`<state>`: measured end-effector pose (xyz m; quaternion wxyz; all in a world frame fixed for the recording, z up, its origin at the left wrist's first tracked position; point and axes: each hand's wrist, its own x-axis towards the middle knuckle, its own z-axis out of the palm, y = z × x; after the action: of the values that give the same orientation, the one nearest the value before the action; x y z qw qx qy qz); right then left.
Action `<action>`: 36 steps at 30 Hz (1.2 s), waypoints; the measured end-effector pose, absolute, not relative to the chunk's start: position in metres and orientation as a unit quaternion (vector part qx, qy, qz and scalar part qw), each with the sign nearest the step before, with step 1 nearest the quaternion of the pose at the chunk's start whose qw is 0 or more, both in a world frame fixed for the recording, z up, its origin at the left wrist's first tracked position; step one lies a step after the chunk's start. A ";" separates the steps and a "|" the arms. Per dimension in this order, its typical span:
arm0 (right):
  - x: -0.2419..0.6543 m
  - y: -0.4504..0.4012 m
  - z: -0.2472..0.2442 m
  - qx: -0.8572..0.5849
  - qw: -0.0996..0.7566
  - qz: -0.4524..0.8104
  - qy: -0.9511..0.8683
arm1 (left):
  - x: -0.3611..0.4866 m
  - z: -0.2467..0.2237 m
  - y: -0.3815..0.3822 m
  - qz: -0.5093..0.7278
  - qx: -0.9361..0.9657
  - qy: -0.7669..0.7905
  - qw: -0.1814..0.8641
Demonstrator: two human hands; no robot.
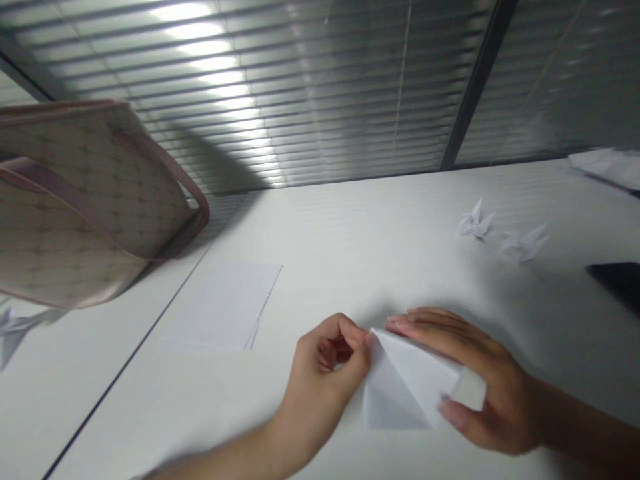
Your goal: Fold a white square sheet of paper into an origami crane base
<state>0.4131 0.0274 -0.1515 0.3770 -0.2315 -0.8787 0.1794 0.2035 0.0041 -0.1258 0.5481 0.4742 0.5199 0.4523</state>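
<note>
Room: white table (pixel 400 213) | window blinds (pixel 310 113), probably behind glass | dark frame (pixel 479 80)

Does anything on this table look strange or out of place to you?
The patterned beige handbag looks odd: it leans sharply over the left of the white table, though the head camera's tilt may exaggerate this.

A beige handbag (pixel 85 200), 2 paper cranes (pixel 475 221), blank sheets (pixel 225 307), perhaps a dark phone (pixel 617 283).
</note>
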 end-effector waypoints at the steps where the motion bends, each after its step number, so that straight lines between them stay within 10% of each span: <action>1: 0.415 0.028 -0.151 -0.218 0.369 0.199 -0.881 | 0.203 -0.126 0.005 0.450 0.462 0.519 0.561; 15: 0.422 0.031 -0.158 -0.227 0.366 -0.051 -0.901 | 0.205 -0.132 0.005 0.416 0.475 0.524 0.572; 36: 0.406 0.017 -0.150 -0.205 0.354 -0.042 -0.912 | 0.210 -0.137 -0.004 0.483 0.524 0.534 0.455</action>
<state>0.4061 0.0166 -0.1503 0.3541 -0.2050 -0.9115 -0.0417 0.2099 -0.0039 -0.1371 0.4548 0.5243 0.5336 0.4832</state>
